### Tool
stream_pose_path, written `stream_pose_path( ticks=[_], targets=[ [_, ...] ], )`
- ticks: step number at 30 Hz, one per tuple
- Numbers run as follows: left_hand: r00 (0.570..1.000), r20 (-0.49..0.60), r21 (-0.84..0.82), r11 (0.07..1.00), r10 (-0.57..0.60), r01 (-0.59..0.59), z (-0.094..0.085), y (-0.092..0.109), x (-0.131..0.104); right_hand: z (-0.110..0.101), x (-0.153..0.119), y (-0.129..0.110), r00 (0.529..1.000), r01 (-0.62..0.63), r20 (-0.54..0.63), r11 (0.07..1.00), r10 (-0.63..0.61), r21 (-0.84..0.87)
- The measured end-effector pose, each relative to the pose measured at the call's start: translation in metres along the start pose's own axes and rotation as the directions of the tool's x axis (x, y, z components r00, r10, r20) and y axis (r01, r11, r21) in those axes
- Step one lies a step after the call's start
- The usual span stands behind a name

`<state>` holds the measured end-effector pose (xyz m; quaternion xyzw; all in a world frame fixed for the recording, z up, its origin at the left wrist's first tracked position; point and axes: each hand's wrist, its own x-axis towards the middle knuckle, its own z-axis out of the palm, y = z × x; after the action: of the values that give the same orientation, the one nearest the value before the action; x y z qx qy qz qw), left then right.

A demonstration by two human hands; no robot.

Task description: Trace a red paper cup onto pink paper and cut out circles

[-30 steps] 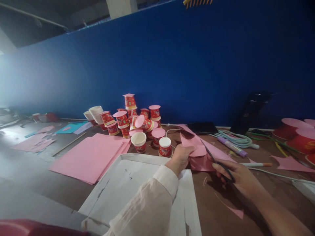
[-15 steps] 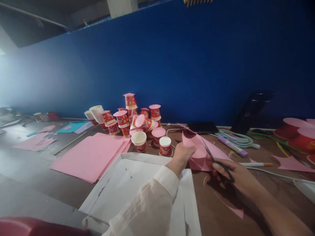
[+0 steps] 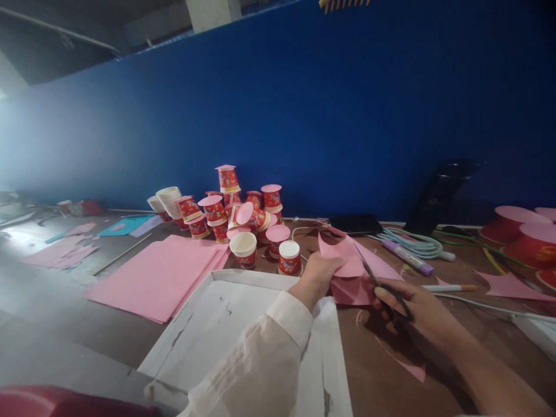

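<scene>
My left hand (image 3: 319, 273) pinches the left edge of a sheet of pink paper (image 3: 351, 255), which is raised off the table and partly cut along a curve. In my right hand (image 3: 406, 304) is a pair of black-handled scissors (image 3: 397, 298), its blades at the cut in the sheet. Thin pink offcuts (image 3: 408, 365) lie on the brown table below my right hand. Just left of my left hand stand a red cup with a white top (image 3: 289, 259) and an upright open paper cup (image 3: 244, 250).
Red paper cups (image 3: 215, 211) topped with pink discs are piled at the back. A stack of pink sheets (image 3: 156, 278) lies left of a white box lid (image 3: 195, 324). A purple glue stick (image 3: 407, 256), coiled cable (image 3: 412, 242) and a dark bottle (image 3: 443, 197) stand or lie to the right.
The view has shifted very slightly. Both hands keep their hold on the paper and scissors, with the blades still at the cut; little else differs.
</scene>
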<state>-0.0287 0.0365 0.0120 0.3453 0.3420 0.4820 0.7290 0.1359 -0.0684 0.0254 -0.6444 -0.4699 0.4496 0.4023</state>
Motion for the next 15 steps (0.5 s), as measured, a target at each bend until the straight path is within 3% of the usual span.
stream_pose_path(
  ticks=[4, 11, 15],
  targets=[
    [1.0, 0.003, -0.024, 0.999, -0.031, 0.031, 0.0, 0.002, 0.0, -0.001, 0.0, 0.0, 0.999, -0.003, 0.043, 1.0, 0.002, 0.023],
    [0.999, -0.048, 0.18, 0.983, -0.009, 0.017, -0.007, 0.005, 0.006, 0.002, -0.006, -0.002, 0.999, 0.035, -0.026, 0.998, -0.034, 0.061],
    [0.995, -0.085, 0.242, 0.97, 0.043, -0.021, -0.005, 0.015, 0.003, 0.002, -0.008, -0.001, 1.0, -0.015, 0.026, 0.992, 0.012, 0.124]
  ],
)
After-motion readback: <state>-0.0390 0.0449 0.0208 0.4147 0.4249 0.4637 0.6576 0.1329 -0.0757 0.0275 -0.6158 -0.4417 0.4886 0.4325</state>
